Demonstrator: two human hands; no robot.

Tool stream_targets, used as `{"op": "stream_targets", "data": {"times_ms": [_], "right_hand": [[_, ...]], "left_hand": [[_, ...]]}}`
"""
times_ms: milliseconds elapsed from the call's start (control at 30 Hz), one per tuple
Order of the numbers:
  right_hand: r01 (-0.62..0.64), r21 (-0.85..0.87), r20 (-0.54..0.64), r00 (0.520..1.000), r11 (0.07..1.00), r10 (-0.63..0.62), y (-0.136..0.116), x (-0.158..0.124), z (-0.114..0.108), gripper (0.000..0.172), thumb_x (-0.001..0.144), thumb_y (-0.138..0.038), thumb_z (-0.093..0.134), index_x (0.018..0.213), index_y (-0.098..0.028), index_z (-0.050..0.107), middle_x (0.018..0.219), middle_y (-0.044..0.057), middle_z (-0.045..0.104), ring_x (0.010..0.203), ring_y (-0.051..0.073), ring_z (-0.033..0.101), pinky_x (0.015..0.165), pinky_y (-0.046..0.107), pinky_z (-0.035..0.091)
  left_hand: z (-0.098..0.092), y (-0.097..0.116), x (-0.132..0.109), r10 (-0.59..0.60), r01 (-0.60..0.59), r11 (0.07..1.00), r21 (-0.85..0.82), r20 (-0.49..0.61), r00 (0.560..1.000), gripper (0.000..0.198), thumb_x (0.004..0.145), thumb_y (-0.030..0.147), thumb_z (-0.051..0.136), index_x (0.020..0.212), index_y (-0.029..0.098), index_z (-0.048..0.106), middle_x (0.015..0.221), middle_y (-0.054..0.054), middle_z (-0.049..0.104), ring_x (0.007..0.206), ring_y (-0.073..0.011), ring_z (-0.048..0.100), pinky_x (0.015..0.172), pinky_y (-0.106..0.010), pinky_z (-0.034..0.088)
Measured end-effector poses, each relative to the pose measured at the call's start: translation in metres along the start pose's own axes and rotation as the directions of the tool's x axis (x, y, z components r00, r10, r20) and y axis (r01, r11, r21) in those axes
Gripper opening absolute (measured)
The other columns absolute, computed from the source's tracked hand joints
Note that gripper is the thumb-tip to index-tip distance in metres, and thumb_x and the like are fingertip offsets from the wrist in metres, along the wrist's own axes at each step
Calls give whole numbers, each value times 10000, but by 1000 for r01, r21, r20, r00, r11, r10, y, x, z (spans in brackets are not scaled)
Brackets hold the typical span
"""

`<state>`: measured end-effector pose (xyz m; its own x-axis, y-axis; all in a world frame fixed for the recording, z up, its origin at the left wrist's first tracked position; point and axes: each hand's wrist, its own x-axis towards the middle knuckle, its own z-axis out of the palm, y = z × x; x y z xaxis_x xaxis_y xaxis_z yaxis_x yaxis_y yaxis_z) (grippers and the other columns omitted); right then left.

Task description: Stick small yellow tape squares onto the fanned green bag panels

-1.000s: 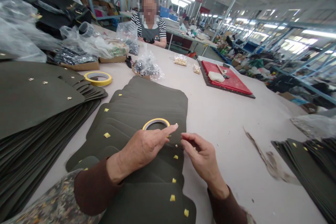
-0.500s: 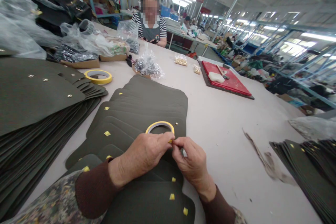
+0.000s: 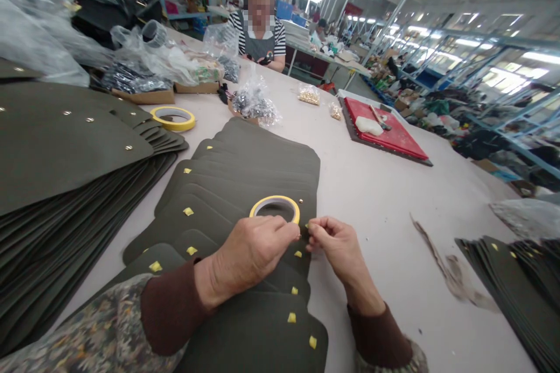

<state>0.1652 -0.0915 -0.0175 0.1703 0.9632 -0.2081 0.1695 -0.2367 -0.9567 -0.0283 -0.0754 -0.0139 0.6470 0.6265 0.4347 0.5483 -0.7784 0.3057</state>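
Observation:
My left hand (image 3: pixel 254 253) is closed around the lower edge of a roll of yellow tape (image 3: pixel 275 200), held upright above the dark grey-green panels. Just to its right, my right hand (image 3: pixel 335 242) pinches a small bit of yellow tape (image 3: pixel 308 225) between thumb and fingertips. Beneath both hands lies a fanned row of overlapping panels (image 3: pixel 258 154). Small yellow tape squares (image 3: pixel 188 211) run down their left side, with more near the right edge. A small metal stud (image 3: pixel 301 201) shows on a panel just beyond the tape roll.
On the left rises a tall stack of panels with metal studs (image 3: pixel 65 145); a second yellow tape roll (image 3: pixel 172 119) lies beside it. A red board (image 3: pixel 382 128) sits at the back right. More panels (image 3: pixel 503 280) are at the right edge. Across the table sits a person (image 3: pixel 258 29).
My right hand has drawn away to the right from my left hand, with a bit of tape at its fingertips. The left hand keeps hold of the roll. The view has shifted slightly.

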Motion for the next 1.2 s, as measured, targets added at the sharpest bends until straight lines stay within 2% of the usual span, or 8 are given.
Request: {"op": "stream_targets", "data": {"times_ms": [133,400,600,733,867,1000,1100,1200], "right_hand": [[-131,-30,149,980,991,134,5,5,-10,319,669,-418,747,753,-116,683,566,4,631,477,95,571,504,225,511],[-82,-209,170,978,975,119,8,4,-8,248,744,-383,664,712,-138,646,515,-19,582,448,94,533,471,224,485],[147,-476,153,985,867,-83,6,-1,-2,202,791,-321,575,703,-162,663,527,-5,608,444,117,533,440,223,416],[203,-548,121,979,811,-163,6,0,4,207,792,-321,567,678,-175,661,533,2,624,444,128,545,437,231,417],[153,-503,80,988,851,-130,10,3,2,174,785,-332,602,860,-180,642,495,-37,577,430,135,549,407,222,420],[18,-262,66,998,965,-1,14,-3,-7,269,816,-421,599,937,-183,570,584,-31,610,459,135,586,410,228,470],[172,-309,131,982,936,-137,18,-9,-9,220,843,-384,584,796,-174,631,629,16,647,535,140,611,503,245,505],[407,-481,161,911,776,-379,23,-7,-4,143,835,-274,593,790,-188,698,717,45,699,634,165,638,614,275,511]], "left_hand": [[5,-4,5,-54,19,977,211,159,986,59,911,168,494,877,198,532,810,-26,583,753,-205,533,648,-325,418],[7,-6,2,-77,43,988,147,234,969,76,900,137,483,918,201,519,828,-24,580,773,-218,515,672,-356,397],[8,-7,3,-85,55,990,132,233,969,75,895,134,500,921,201,521,828,-22,585,777,-216,526,667,-353,387],[9,-7,3,-86,58,990,127,227,970,75,892,127,505,907,199,518,815,-22,582,768,-210,523,665,-340,379],[10,-9,2,-86,59,990,127,221,972,71,895,128,496,897,195,517,808,-27,578,768,-211,523,663,-341,376],[9,-8,3,-82,57,991,121,215,973,60,896,141,496,895,196,518,802,-25,581,764,-212,524,661,-339,381],[6,-6,6,-87,64,993,102,229,970,54,904,156,487,907,194,526,811,-25,594,765,-204,528,672,-329,399],[2,-9,8,-95,76,993,92,231,968,92,922,171,449,917,192,539,835,-32,606,775,-199,536,694,-323,427]]}}
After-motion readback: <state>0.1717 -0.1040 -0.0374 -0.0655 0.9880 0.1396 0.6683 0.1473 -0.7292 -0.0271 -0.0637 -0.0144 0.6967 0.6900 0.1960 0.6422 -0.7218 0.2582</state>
